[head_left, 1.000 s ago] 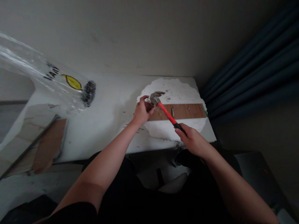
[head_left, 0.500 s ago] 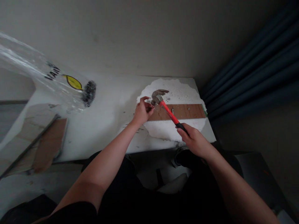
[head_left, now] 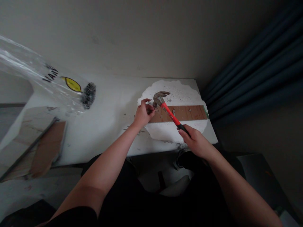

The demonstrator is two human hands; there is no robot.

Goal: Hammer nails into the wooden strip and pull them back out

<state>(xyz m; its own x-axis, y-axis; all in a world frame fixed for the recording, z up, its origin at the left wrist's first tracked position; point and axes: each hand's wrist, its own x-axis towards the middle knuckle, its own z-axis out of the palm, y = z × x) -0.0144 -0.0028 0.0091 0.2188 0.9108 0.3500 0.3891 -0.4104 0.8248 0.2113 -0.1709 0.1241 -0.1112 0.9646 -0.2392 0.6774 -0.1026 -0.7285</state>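
My right hand (head_left: pixel 195 140) is wrapped round the black grip of a claw hammer (head_left: pixel 170 114) with a red handle. Its metal head is over the left part of a brown wooden board (head_left: pixel 189 114), close to the fingertips of my left hand (head_left: pixel 144 113). The thumb and fingers of that hand are pinched together at the board's left end; whatever they hold is too small and dark to make out. Small grey bits lie on the board, which rests across a rough-edged white sheet (head_left: pixel 175 131).
The white table (head_left: pixel 104 126) runs along a wall. On its left are a clear plastic bag (head_left: pixel 47 85) with printing, and brown board pieces (head_left: pixel 48 148) with a dark strip. Dark blue curtains (head_left: pixel 255 72) hang at the right. Dark crumbs are scattered near the white sheet.
Both hands and the hammer keep nearly the same pose over the board. The whole view has shifted very slightly.
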